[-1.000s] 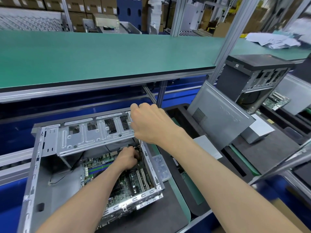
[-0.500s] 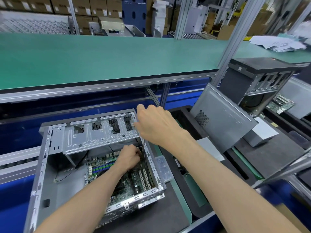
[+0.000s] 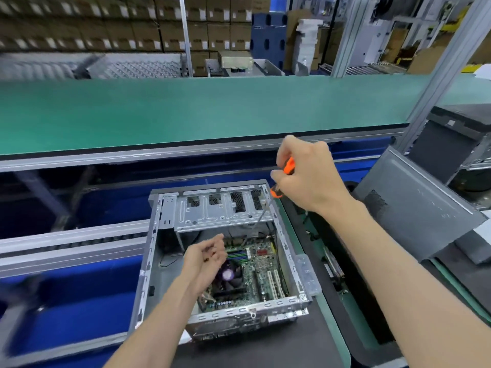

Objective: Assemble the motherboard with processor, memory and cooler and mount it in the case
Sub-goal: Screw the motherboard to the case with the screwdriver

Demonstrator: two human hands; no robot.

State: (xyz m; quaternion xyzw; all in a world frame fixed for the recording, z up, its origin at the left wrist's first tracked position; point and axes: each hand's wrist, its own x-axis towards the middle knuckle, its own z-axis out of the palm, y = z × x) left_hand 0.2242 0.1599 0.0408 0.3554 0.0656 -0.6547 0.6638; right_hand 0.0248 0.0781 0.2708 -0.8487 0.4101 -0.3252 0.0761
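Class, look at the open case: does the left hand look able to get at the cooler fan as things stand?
Probably yes. The left hand hovers just above the cooler fan inside the open case, with nothing between them. The screwdriver in the right hand angles down farther back, clear of the fan.

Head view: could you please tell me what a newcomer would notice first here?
The orange-handled screwdriver gripped in the right hand stands out, its shaft angling down into the open metal case at centre. Inside lies the green motherboard with its cooler, and the left hand hangs above them.
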